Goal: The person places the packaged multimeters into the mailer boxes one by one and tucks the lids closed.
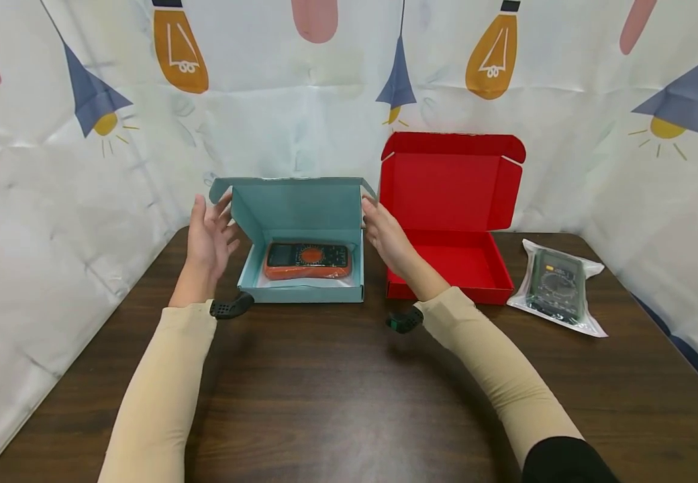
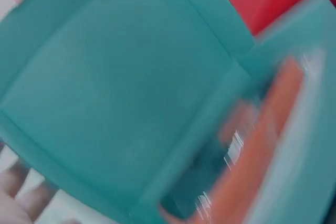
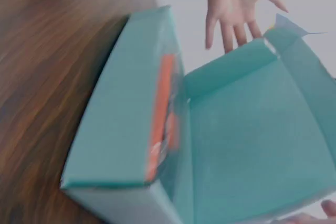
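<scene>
A teal cardboard box [image 1: 301, 295] stands on the table with its lid [image 1: 301, 204] partly raised. Inside lies an orange and black multimeter [image 1: 308, 260] in clear plastic wrap. My left hand [image 1: 209, 238] is at the lid's left side, its fingers spread, as the right wrist view also shows. Along the lid's right edge, my right hand [image 1: 387, 233] has its fingertips at the side flap; how firmly they touch is hidden. In the left wrist view the multimeter [image 2: 257, 156] is blurred.
An opened red cardboard box [image 1: 452, 181] stands right of the teal one, its lid upright. Farther right lies a dark green multimeter [image 1: 557, 285] in a clear plastic bag. A patterned white cloth [image 1: 301, 100] hangs behind the dark wooden table [image 1: 325, 389].
</scene>
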Available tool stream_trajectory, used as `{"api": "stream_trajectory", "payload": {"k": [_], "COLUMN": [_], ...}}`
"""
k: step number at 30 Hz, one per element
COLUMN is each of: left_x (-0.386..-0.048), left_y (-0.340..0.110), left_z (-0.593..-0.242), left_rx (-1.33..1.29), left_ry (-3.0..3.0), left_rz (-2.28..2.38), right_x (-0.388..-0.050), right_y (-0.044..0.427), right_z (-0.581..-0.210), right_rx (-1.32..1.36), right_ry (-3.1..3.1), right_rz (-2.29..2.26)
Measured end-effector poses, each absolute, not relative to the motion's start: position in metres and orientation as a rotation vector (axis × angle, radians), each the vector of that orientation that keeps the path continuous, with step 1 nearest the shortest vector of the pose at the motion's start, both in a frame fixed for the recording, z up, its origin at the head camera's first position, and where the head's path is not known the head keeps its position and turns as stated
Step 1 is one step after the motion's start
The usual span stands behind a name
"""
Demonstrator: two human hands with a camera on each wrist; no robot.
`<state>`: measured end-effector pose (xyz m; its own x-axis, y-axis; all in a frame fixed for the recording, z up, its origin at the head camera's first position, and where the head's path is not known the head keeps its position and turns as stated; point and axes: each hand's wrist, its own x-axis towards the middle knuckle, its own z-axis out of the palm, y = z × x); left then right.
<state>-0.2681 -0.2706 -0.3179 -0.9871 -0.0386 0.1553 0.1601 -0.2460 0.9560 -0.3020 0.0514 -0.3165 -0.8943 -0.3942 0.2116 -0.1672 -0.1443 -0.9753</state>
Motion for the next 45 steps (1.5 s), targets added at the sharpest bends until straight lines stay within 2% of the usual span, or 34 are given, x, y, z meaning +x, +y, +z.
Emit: {"api": "stream_trajectory", "payload": {"k": [8,27,45], "left_x": [-0.277,-0.269,-0.265], "left_y": [-0.263,-0.276,-0.281], "left_z": [-0.292,-0.299,-0.285], "left_rx": [0.114,0.093,0.172], "left_ry": [-1.853,-1.849,-1.974], "left_rz": [-2.373,-2.477,-2.421], "right_x": [-0.302,-0.304,-0.307], "right_y": [0.036,0.044,0.037], "right_z": [-0.303,-0.294,-0.28], "right_rx": [-0.536,-0.416,-0.331], "right_ry": [1.986,1.933,2.121], "right_rz": [-2.316,-2.257,-2.133]}}
